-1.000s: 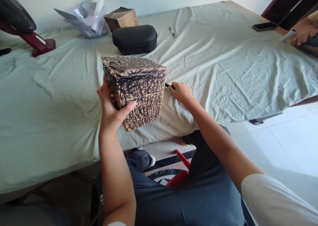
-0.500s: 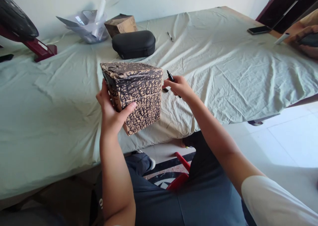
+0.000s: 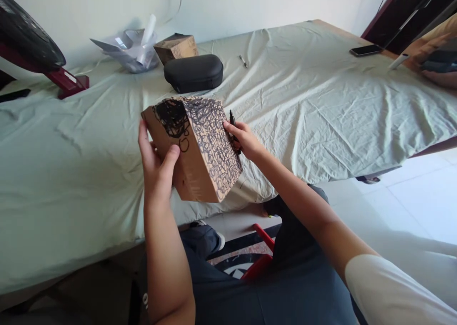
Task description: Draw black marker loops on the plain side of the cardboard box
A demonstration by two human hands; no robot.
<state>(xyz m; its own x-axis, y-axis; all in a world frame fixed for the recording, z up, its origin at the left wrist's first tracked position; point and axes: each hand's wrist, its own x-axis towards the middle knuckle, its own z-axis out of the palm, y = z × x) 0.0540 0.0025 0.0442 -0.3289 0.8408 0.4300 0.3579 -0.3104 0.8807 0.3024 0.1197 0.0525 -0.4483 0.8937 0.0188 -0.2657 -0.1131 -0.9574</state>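
Cardboard box [image 3: 200, 153], scribbled, tilted above the near table [image 3: 321, 106] edge: left hand [image 3: 157, 165] clasps its left face, right hand [image 3: 244, 142] pinches a marker [image 3: 232, 119] against its right face (firm two-sided bracing advised).

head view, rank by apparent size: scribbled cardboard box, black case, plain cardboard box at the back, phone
1. scribbled cardboard box, held in the left hand nearest the camera, which inflates it
2. black case
3. plain cardboard box
4. phone
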